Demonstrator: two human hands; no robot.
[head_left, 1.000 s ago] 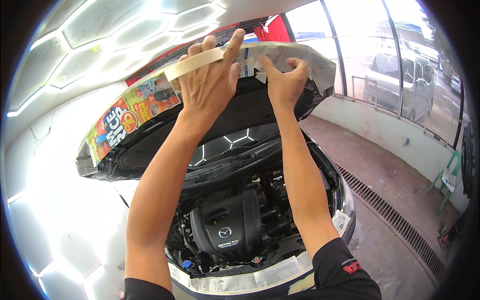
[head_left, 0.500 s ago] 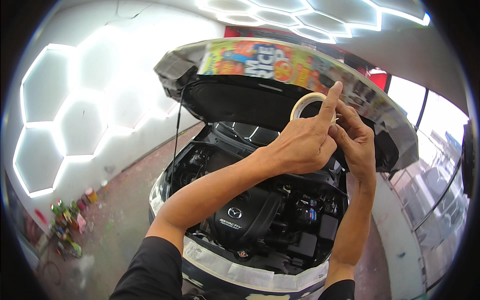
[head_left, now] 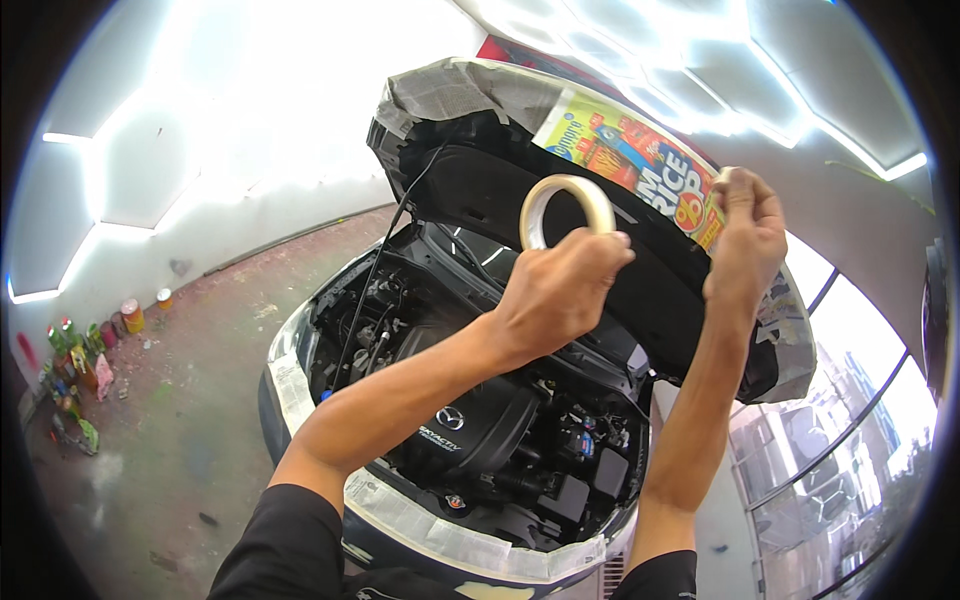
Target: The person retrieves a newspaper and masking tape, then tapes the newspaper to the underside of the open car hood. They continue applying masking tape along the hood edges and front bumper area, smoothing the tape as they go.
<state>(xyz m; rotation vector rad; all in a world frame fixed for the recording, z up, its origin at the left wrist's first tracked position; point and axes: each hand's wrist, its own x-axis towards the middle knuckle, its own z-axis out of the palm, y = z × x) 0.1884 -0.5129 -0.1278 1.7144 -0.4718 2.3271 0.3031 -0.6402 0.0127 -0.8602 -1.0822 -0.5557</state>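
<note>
My left hand is closed on a roll of cream masking tape, held up in front of the raised hood's dark underside. Higher and to the right, my right hand is pinched at the hood's front edge, beside a colourful printed newspaper sheet. A small pale bit, apparently a piece of masking tape, shows at its fingertips. Grey newspaper wraps the hood's left corner. Part of the sheet's right end is hidden behind my right hand.
Below my arms lies the open engine bay, with a thin prop rod at its left. Paper strips and tape cover the car's front edge. Bottles and cans stand along the left wall. Glass panels are at the right.
My hands have come apart: the left moved left with the tape roll, the right moved slightly right to the hood's edge. The view has shifted and tilted, so the hood appears steeper.
</note>
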